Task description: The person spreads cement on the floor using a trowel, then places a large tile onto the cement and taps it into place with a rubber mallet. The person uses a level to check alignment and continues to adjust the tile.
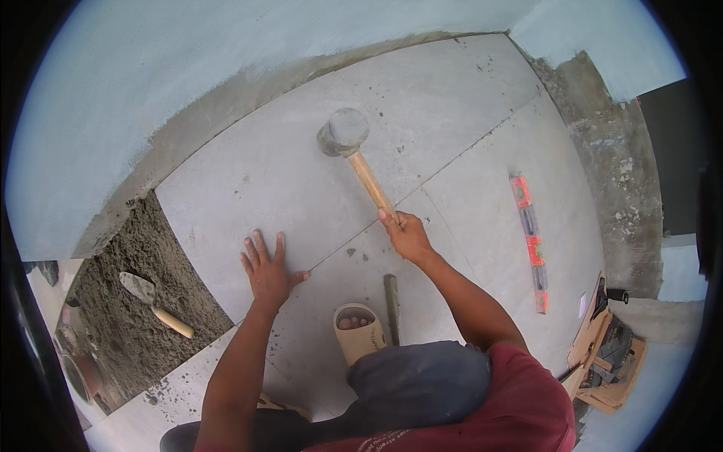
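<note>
My right hand (407, 234) grips the wooden handle of a rubber mallet (369, 181), whose grey round head is at the far end, over a large grey floor tile (279, 143). Whether the head touches the tile I cannot tell. My left hand (267, 270) lies flat on the tiles with fingers spread, its thumb near the joint between two tiles. A dark narrow bar (392, 307) rests on the tile below my right hand, beside my sandalled foot (357, 331).
At left, a trowel (154, 301) with a wooden handle lies on wet mortar (113, 324), near a bucket (81, 374). A red-and-grey spirit level (532, 245) lies on the right-hand tile. An open cardboard box (610, 365) stands far right. Pale walls (151, 75) border the floor.
</note>
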A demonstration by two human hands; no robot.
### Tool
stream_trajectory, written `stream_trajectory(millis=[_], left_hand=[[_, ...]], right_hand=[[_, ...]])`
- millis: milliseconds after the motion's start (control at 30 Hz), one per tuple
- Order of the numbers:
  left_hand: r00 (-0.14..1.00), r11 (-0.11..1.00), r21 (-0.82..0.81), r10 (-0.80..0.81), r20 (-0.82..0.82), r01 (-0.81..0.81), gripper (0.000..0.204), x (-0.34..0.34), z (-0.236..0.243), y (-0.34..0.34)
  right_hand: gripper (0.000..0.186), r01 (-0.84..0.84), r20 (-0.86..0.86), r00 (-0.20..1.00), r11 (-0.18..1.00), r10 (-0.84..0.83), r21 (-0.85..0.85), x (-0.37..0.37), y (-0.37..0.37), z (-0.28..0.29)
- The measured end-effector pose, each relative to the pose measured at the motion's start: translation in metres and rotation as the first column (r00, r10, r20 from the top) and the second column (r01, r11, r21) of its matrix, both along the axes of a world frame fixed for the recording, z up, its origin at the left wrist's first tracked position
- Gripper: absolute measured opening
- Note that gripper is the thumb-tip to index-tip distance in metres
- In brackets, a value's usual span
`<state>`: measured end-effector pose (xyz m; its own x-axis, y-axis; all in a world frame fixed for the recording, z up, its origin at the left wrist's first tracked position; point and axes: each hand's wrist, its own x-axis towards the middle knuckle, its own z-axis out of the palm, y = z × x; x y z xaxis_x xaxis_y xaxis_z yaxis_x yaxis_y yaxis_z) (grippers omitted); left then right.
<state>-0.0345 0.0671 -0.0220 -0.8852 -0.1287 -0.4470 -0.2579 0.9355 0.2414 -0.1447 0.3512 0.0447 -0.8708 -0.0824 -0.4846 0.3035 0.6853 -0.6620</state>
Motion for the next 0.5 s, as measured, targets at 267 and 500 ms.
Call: stream_trajectory(millis=[267, 500], left_hand=[[0.995, 0.998, 0.021, 0.052, 0.079, -0.054, 0.120, -0.007, 0.003, 0.004], [0.989, 0.995, -0.026, 0.094, 0.117, -0.092, 0.127, -0.025, 0.018, 0.013]], right_hand=[[0.056, -0.026, -0.103, 0.995, 0.997, 0.019, -0.075, 0.004, -0.007, -0.032], [0.061, -0.030, -0.351, 0.932, 0.946, -0.090, -0.323, -0.043, -0.055, -0.011]])
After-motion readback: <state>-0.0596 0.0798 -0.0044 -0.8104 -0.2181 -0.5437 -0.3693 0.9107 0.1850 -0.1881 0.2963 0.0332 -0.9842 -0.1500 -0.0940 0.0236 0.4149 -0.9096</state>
